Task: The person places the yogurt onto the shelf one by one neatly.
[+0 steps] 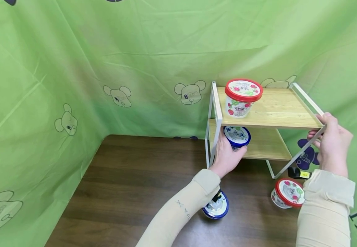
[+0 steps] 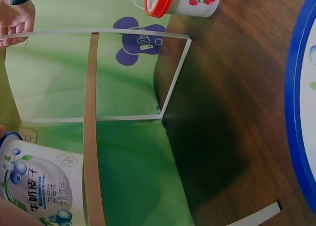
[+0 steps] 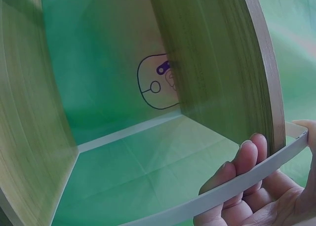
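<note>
My left hand [image 1: 227, 156] grips a blue-lidded blueberry tub [image 1: 237, 134] at the left end of the rack's lower board [image 1: 266, 142]. In the left wrist view this blueberry tub [image 2: 42, 181] stands on the board with its printed side showing. At the rack's right front corner, my right hand [image 1: 334, 144] holds the white metal frame. The right wrist view has the fingers [image 3: 242, 159] curled over the frame bar [image 3: 197, 208], right at the board's edge. On the upper board [image 1: 280, 106] sits a red-lidded tub [image 1: 243, 97] with berry pictures.
Another blue-lidded tub [image 1: 216, 207] is on the brown table [image 1: 129, 185], partly behind my left forearm. A second red-lidded tub [image 1: 287, 193] stands in front of the rack's right side, beside my right sleeve. Green cloth [image 1: 153, 68] with bear prints hangs behind and at both sides.
</note>
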`<state>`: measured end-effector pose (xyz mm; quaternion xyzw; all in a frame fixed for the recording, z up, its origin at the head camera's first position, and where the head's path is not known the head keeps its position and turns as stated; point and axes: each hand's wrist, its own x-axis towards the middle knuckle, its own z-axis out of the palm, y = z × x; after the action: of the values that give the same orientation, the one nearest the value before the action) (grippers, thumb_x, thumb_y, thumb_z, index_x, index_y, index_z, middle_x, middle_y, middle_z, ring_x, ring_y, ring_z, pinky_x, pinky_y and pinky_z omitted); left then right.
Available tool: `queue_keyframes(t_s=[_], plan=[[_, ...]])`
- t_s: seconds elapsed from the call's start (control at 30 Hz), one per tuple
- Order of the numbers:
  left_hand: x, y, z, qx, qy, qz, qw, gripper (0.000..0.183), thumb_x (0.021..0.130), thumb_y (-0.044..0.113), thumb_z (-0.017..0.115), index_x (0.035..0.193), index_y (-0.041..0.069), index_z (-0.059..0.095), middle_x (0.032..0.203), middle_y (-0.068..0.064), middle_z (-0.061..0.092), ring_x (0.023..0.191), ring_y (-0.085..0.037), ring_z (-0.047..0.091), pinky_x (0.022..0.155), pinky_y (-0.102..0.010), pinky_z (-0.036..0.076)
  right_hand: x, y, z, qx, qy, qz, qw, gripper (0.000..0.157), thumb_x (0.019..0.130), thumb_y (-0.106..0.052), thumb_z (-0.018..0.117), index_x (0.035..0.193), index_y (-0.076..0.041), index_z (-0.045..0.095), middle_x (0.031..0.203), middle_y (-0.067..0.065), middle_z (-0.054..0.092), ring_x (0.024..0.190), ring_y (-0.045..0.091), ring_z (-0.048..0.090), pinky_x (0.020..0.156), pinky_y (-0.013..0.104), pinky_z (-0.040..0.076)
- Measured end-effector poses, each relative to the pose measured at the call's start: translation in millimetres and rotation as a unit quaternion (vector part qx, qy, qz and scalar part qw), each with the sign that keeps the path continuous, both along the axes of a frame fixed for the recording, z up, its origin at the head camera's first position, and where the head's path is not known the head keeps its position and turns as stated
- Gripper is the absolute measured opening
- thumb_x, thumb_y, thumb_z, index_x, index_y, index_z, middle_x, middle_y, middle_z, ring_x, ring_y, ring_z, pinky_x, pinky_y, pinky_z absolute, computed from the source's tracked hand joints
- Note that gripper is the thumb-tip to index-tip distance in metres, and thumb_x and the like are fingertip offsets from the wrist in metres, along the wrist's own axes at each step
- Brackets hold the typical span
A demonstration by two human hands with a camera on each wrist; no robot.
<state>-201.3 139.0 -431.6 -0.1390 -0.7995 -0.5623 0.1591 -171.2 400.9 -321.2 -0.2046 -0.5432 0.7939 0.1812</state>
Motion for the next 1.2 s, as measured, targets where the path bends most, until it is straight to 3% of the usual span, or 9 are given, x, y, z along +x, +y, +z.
queue_keyframes(t_s=[0.33,0.67,0.9,1.2], plan=[[-1.7,0.3,-0.8,0.008,-0.006,-0.005,0.9999,0.105,0.085,0.021,0.077,0.161,0.008,0.005,0.161,-0.012,0.025,0.146,-0.019,0.028,0.118,-0.032,0.023,-1.3,0.7,-0.4,0.003,0.0,-0.01,1.0,0.024,0.095,-0.034,0.075,0.109,-0.015,0.077,0.07,0.004,0.068,0.05,0.015,0.059,0.048,0.026,0.054],[-4.6,1.3,1.4,0.027,0.025,-0.003,0.9993,0.103,0.083,0.013,0.076,0.161,0.008,0.009,0.157,-0.013,0.032,0.144,-0.017,0.03,0.117,-0.03,0.024,-2.1,1.7,-1.6,-0.002,0.004,-0.007,1.0,0.025,0.096,-0.034,0.074,0.111,-0.014,0.077,0.07,0.005,0.068,0.049,0.016,0.059,0.049,0.026,0.054],[-2.6,0.4,5.4,0.03,0.01,-0.017,0.9994,0.11,0.081,0.016,0.08,0.162,0.012,0.005,0.162,-0.009,0.023,0.146,-0.016,0.025,0.118,-0.032,0.023,-3.4,2.1,0.0,-0.004,0.003,-0.012,1.0,0.025,0.095,-0.034,0.074,0.109,-0.014,0.078,0.069,0.005,0.068,0.048,0.016,0.059,0.048,0.026,0.054],[6.7,-2.4,11.6,0.021,0.021,-0.017,0.9994,0.106,0.092,0.029,0.076,0.162,0.012,-0.002,0.167,-0.008,0.01,0.151,-0.016,0.013,0.12,-0.034,0.018,-2.2,2.0,-1.1,-0.003,0.001,-0.007,1.0,0.025,0.096,-0.035,0.073,0.11,-0.015,0.077,0.071,0.004,0.069,0.049,0.016,0.059,0.048,0.026,0.054]])
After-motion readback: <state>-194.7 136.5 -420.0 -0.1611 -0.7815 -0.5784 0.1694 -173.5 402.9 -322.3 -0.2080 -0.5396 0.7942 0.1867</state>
